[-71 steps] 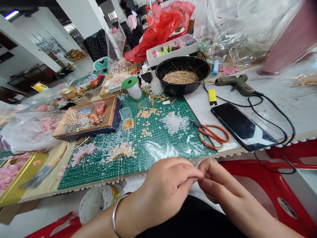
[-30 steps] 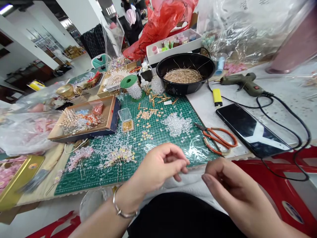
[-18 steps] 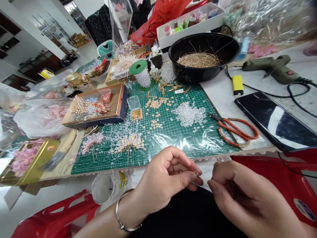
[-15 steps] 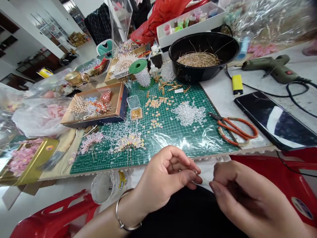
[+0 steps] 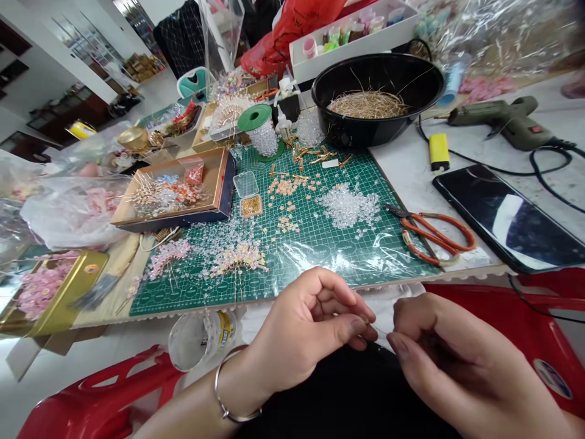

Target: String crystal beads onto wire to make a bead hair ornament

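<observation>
Over my lap, just off the table's front edge, my left hand pinches a tiny shiny piece between thumb and fingertips; its kind is too small to make out. A thin wire shows faintly in the gap between my hands. Facing it, my right hand is closed, with thumb and forefinger pressed together on the wire. Beyond the hands, a green cutting mat bears a pile of clear beads, small peach flower-shaped pieces and two beaded hair pins, one yellowish-pink and one pink.
Orange-handled pliers lie at the mat's right, beside a dark tablet. Behind stand a black bowl of wires, a glue gun and a bead spool. A box of ornaments sits left; red stools flank my lap.
Both hands stay almost in place. My left fingertips have shifted slightly on the tiny piece, and the camera view has moved a little.
</observation>
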`<state>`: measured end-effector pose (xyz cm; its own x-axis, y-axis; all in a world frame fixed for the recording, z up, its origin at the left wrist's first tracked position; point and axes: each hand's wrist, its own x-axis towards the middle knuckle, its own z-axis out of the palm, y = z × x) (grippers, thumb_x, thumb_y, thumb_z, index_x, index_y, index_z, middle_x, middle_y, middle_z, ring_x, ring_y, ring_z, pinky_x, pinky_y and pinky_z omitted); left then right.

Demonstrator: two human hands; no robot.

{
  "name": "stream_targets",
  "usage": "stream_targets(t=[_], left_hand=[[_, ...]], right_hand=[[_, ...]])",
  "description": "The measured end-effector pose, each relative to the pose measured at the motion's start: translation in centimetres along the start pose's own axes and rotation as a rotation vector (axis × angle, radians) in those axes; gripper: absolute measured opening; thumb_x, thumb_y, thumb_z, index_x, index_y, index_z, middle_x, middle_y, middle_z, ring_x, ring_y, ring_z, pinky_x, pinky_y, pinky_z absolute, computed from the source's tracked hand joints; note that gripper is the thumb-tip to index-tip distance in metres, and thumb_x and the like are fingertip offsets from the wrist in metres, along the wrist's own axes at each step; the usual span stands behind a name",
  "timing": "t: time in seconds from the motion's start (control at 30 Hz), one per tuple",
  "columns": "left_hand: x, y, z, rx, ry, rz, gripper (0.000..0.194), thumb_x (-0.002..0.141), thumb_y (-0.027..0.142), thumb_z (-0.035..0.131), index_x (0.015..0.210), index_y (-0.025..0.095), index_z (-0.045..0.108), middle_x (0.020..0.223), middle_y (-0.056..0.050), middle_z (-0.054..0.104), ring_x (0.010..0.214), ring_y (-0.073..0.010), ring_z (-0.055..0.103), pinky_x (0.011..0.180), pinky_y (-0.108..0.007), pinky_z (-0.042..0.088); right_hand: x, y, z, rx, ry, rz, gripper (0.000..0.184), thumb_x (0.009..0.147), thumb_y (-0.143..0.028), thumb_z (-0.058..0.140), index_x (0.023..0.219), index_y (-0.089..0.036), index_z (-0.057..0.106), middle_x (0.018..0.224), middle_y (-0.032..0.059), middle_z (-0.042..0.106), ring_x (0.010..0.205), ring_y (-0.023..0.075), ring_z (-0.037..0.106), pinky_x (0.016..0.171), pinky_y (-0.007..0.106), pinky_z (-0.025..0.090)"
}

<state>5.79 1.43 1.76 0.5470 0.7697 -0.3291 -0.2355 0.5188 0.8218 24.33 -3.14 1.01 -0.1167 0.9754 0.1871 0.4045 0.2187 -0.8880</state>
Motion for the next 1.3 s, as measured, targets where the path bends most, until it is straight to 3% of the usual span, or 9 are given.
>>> stream_targets(t=[0.53, 0.63, 0.73, 0.9, 0.97, 1.07, 1.17, 1.3], left_hand=[[-0.3, 0.3, 0.8, 0.142, -0.006, -0.01, 0.018, 0.083, 0.01, 0.073, 0.091, 0.017, 0.059, 0.088, 0.0, 0.07, 0.074, -0.0057, 0.068, 0.073, -0.016, 0.055], [-0.3, 0.6, 1.0, 0.337, 0.038, 0.034, 0.013, 0.085, 0.013, 0.071, 0.094, 0.018, 0.064, 0.089, -0.001, 0.072, 0.079, -0.0086, 0.069, 0.075, -0.019, 0.055], [-0.2, 1.1, 1.0, 0.67, 0.086, 0.149, 0.01, 0.088, 0.015, 0.067, 0.096, 0.02, 0.07, 0.09, -0.001, 0.075, 0.081, -0.0114, 0.07, 0.076, -0.022, 0.054], [0.3, 1.3, 0.8, 1.053, 0.11, 0.286, 0.004, 0.087, 0.018, 0.07, 0.087, 0.02, 0.074, 0.078, 0.001, 0.072, 0.073, -0.0121, 0.065, 0.07, -0.024, 0.049], [0.5, 1.4, 0.7, 1.131, 0.09, 0.301, 0.005, 0.087, 0.018, 0.07, 0.083, 0.019, 0.072, 0.074, 0.001, 0.069, 0.07, -0.0117, 0.062, 0.067, -0.023, 0.047], [1.1, 1.8, 0.6, 1.179, -0.035, 0.331, 0.007, 0.089, 0.016, 0.066, 0.083, 0.017, 0.07, 0.076, 0.001, 0.069, 0.071, -0.0111, 0.062, 0.067, -0.022, 0.046], [2.8, 2.1, 0.1, 1.178, -0.129, 0.353, 0.011, 0.095, 0.02, 0.06, 0.092, 0.018, 0.07, 0.086, 0.0, 0.073, 0.08, -0.0118, 0.065, 0.074, -0.022, 0.048], [7.1, 1.8, -0.8, 1.472, 0.047, 0.366, 0.018, 0.098, 0.022, 0.053, 0.098, 0.021, 0.071, 0.096, -0.001, 0.074, 0.089, -0.0167, 0.066, 0.078, -0.029, 0.049]], right_hand=[[0.4, 0.0, 0.1, -0.012, -0.005, -0.048, 0.018, 0.086, -0.017, 0.052, 0.07, -0.025, 0.053, 0.051, -0.0031, 0.054, 0.04, 0.0105, 0.05, 0.035, 0.019, 0.042], [0.3, 0.3, 0.1, -0.027, -0.017, -0.072, 0.018, 0.088, -0.017, 0.054, 0.072, -0.025, 0.053, 0.053, -0.004, 0.055, 0.041, 0.0095, 0.051, 0.038, 0.018, 0.043], [0.2, 0.8, 0.2, -0.053, -0.027, -0.097, 0.013, 0.09, -0.017, 0.057, 0.08, -0.025, 0.056, 0.061, -0.0036, 0.062, 0.048, 0.0097, 0.058, 0.045, 0.018, 0.048], [0.0, 1.8, 0.5, -0.106, -0.088, -0.068, 0.004, 0.093, -0.022, 0.056, 0.094, -0.024, 0.059, 0.068, -0.0023, 0.067, 0.053, 0.0121, 0.063, 0.048, 0.021, 0.05], [-0.1, 2.3, 0.6, -0.129, -0.117, -0.027, 0.003, 0.092, -0.024, 0.057, 0.094, -0.023, 0.059, 0.063, -0.0036, 0.062, 0.049, 0.0117, 0.059, 0.044, 0.021, 0.047], [-0.2, 2.9, 0.5, -0.106, -0.146, 0.02, 0.009, 0.094, -0.026, 0.055, 0.085, -0.023, 0.056, 0.059, -0.0046, 0.055, 0.047, 0.0112, 0.053, 0.042, 0.021, 0.044], [-0.1, 3.0, -0.1, -0.038, -0.086, 0.034, 0.016, 0.094, -0.025, 0.053, 0.078, -0.024, 0.051, 0.059, -0.0049, 0.051, 0.046, 0.0106, 0.048, 0.041, 0.02, 0.042], [0.3, 3.0, -1.1, -0.011, 0.018, 0.08, 0.018, 0.094, -0.02, 0.047, 0.078, -0.026, 0.052, 0.061, -0.0038, 0.053, 0.049, 0.0119, 0.051, 0.044, 0.02, 0.045]])
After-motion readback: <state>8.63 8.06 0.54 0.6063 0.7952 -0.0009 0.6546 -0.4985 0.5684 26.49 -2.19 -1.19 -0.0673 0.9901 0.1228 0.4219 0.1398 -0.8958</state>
